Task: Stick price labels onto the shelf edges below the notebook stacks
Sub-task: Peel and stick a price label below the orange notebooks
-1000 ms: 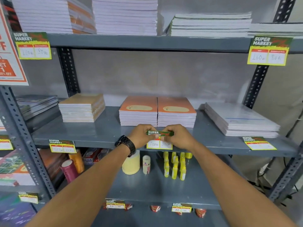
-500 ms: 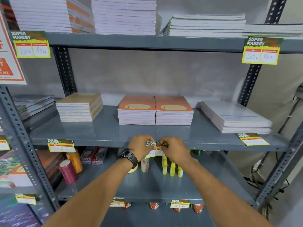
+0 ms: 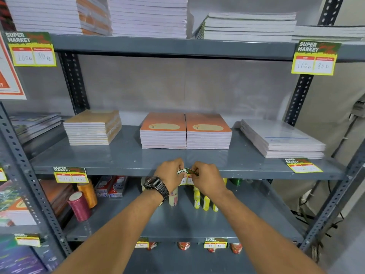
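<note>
Both hands, left [image 3: 170, 174] and right [image 3: 207, 178], pinch label [image 3: 184, 172] at shelf edge [image 3: 246, 174] under orange stacks [image 3: 185, 131], seemingly unstuck; next: press flat.

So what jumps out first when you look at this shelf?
Two hands, the left hand and right hand, pinch a price label at the middle shelf's front edge. Just behind sit twin orange notebook stacks, and a bright yellow label hangs on the top shelf, far right.
</note>
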`<state>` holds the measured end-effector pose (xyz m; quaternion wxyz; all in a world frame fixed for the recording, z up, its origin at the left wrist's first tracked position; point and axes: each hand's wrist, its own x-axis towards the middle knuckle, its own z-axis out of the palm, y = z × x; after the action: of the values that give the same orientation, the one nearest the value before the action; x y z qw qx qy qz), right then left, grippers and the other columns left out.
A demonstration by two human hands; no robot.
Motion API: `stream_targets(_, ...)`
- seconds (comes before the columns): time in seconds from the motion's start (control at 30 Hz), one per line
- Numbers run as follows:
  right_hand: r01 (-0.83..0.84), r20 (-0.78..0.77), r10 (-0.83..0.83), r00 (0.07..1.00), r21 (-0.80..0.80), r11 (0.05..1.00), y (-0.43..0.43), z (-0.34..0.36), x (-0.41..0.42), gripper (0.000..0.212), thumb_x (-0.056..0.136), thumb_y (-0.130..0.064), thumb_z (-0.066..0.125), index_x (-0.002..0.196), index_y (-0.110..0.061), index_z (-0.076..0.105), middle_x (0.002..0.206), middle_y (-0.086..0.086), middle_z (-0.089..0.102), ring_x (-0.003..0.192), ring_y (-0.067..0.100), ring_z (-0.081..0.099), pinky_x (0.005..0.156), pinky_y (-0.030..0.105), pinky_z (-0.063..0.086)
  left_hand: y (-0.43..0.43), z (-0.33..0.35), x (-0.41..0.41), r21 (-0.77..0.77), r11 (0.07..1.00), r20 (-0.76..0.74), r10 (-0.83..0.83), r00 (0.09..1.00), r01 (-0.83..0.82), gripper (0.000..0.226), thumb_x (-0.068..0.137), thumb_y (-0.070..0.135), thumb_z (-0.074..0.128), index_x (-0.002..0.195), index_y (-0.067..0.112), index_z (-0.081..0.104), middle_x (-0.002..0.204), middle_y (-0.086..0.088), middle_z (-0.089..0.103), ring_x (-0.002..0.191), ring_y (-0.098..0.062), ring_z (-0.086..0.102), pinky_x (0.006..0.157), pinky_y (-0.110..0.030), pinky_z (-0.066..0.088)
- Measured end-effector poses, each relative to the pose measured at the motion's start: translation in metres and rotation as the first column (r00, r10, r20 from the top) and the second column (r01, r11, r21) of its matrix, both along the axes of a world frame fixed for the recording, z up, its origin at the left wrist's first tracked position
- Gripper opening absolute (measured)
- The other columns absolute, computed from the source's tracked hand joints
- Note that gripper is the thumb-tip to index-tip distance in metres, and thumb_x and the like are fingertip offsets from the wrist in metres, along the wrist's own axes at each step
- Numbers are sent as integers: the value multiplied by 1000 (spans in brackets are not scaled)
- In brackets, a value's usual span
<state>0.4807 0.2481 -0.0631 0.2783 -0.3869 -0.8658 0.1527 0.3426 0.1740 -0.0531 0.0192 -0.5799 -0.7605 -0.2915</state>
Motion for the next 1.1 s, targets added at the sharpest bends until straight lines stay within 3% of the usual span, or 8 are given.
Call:
stream_targets(0.27, 42, 88, -54, 995, 139, 989, 1, 10, 1, 13, 74, -13, 63, 87, -17, 61, 90, 0, 60, 77, 27, 59, 61, 33, 45, -1, 6, -2, -66, 995, -160, 67, 985, -78, 26, 81, 45, 67, 86, 24, 51, 87, -1, 69, 79, -29, 64, 61, -33, 47)
stream_targets(0.43, 41, 153, -84, 985, 266, 963, -5, 9, 1, 14, 75, -15, 63, 88, -18, 61, 89, -1, 59, 86, 25, 52, 73, 37, 43, -1, 8, -9, -56, 994, -230, 80, 970, -95, 36, 79, 52, 66, 90, 20, 53, 95, -3, 64, 85, -30, 63, 67, -38, 52)
stream_targets(0.57, 91, 137, -134, 981, 285, 954, -13, 3, -1, 19, 72, -29, 64, 88, -22, 57, 88, -4, 58, 88, 26, 51, 76, 41, 43, -1, 10, -23, -104, 994, -172, 5, 985, -23, 42, 74, 54, 69, 91, 21, 51, 98, -2, 61, 88, -29, 61, 71, -40, 52)
stream_targets(0.73, 164, 126, -209, 970, 297, 941, -16, 0, -6, 32, 73, -49, 70, 88, -25, 56, 91, -4, 60, 91, 24, 51, 78, 41, 44, -7, 17, -38, -145, 987, -68, -82, 994, 72, 34, 71, 37, 78, 88, 26, 51, 97, 4, 58, 88, -23, 60, 67, -31, 42)
stream_targets(0.93, 102, 122, -133, 984, 237, 966, -8, 0, -5, 23, 79, -35, 71, 92, -20, 58, 94, -2, 61, 92, 25, 49, 79, 39, 44, -8, 21, -39, -185, 977, -79, -119, 990, 102, 35, 72, 26, 79, 93, 24, 51, 103, 2, 58, 89, -25, 59, 68, -31, 42)
stream_targets(1.1, -32, 124, 9, 992, 186, 982, 6, 2, 15, 22, 83, -8, 64, 103, -16, 64, 103, 2, 64, 97, 25, 51, 82, 33, 44, 1, 29, -33, -286, 954, -19, -101, 995, 91, 36, 68, 16, 70, 95, 27, 48, 103, -1, 56, 84, -25, 59, 71, -34, 50)
